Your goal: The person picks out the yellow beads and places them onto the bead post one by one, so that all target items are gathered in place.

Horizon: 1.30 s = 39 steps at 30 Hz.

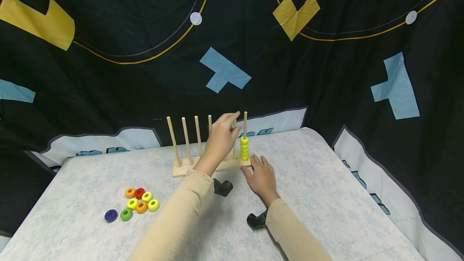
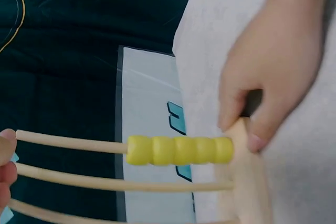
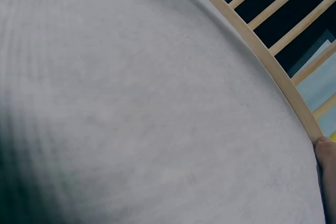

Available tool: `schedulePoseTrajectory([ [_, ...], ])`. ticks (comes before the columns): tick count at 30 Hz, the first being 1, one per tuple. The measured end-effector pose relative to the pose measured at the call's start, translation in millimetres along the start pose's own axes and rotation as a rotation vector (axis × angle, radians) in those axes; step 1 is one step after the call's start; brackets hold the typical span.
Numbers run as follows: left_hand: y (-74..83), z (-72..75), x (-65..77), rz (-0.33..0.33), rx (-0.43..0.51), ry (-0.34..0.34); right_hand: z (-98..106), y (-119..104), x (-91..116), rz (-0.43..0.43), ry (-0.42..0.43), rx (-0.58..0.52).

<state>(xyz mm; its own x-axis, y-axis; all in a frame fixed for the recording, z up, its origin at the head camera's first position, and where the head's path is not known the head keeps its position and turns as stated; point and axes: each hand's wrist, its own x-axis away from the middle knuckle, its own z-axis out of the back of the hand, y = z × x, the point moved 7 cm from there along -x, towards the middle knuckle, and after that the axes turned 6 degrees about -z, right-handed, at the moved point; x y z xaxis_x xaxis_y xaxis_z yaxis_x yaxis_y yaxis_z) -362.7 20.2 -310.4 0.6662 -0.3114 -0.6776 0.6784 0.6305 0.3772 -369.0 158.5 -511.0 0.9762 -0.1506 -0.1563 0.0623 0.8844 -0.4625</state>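
Note:
A wooden peg stand (image 1: 228, 165) with upright rods stands towards the back of the table. Its rightmost rod carries a stack of several yellow rings (image 1: 244, 148). My left hand (image 1: 221, 138) is raised beside the rod tops, thumb and fingers apart; no ring shows between them. In the left wrist view its fingertips (image 2: 6, 153) appear at the edge, by the end of the ringed rod. My right hand (image 1: 262, 176) holds the right end of the stand's base, thumb and finger on either side of it, as the left wrist view shows. The right wrist view catches only part of that hand (image 3: 326, 158).
Loose rings lie in a cluster at the left: a purple ring (image 1: 110, 215), a green ring (image 1: 126, 214), a red ring (image 1: 139, 193), plus several orange and yellow ones. A dark curtain (image 1: 145, 92) hangs behind the pale cloth-covered table (image 1: 326, 196).

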Motion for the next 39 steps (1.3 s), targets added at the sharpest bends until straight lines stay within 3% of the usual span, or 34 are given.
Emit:
schedulePoseTrajectory([
  [8, -3.8, 12.6, 45.0, -0.100, 0.085, -0.059, 0, -1, 0, 0.010, 0.005, 0.004],
  [16, -9.4, 28.3, 95.7, -0.095, 0.132, -0.088, 1, -1, 2, 0.009, 0.006, 0.004],
  [20, -19.8, 37.4, 124.6, -0.035, 0.112, -0.122, 2, -3, 2, 0.013, 0.012, 0.008],
  [26, -50.3, 53.1, 170.0, 0.069, 0.062, -0.196, 2, -3, 2, 0.008, 0.001, 0.004],
  [35, -100.7, 102.1, 219.4, 0.159, -0.038, -0.178, 2, -3, 2, 0.022, 0.002, -0.001],
  [39, -118.9, 119.5, 236.6, 0.233, -0.043, -0.207, 2, -3, 2, 0.019, -0.001, -0.003],
])
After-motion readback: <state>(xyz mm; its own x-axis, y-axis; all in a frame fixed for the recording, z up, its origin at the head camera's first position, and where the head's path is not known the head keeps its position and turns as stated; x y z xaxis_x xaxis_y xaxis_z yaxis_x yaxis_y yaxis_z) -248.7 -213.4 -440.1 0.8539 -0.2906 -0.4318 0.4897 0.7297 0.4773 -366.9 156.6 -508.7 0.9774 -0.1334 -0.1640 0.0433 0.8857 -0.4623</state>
